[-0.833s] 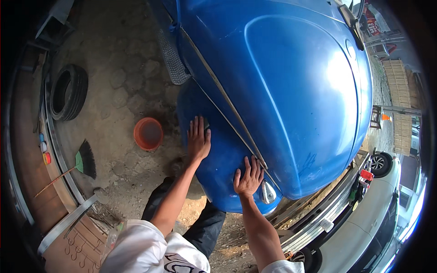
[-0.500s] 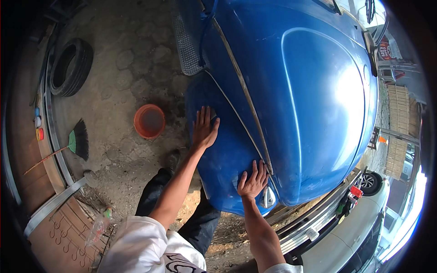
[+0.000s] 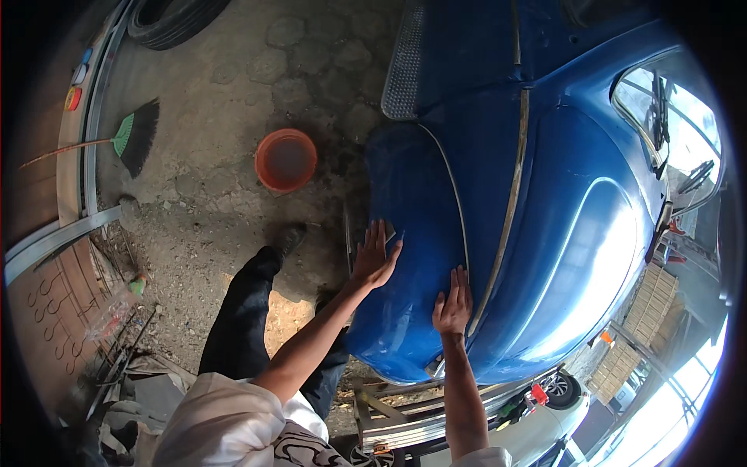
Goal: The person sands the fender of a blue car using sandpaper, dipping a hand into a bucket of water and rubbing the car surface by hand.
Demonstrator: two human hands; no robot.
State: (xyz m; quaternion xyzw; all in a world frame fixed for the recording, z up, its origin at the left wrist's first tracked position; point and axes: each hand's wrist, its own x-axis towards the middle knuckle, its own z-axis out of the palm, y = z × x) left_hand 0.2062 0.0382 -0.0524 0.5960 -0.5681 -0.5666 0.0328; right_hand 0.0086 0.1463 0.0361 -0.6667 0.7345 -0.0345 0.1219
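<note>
Here I see the left hand [image 3: 376, 258] flat on the fender [image 3: 412, 171], fingers straight and close, thumb apart. The small pad [image 3: 391, 233] peeks out at its one o'clock, long axis hidden. The right hand [image 3: 454, 305], fingers together, lies farther off, toward four o'clock.

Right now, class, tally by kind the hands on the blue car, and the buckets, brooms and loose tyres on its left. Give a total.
Hands on the blue car: 2 (left hand, right hand)
Bucket: 1
Broom: 1
Loose tyre, partly cut off: 1
Total: 5
</note>
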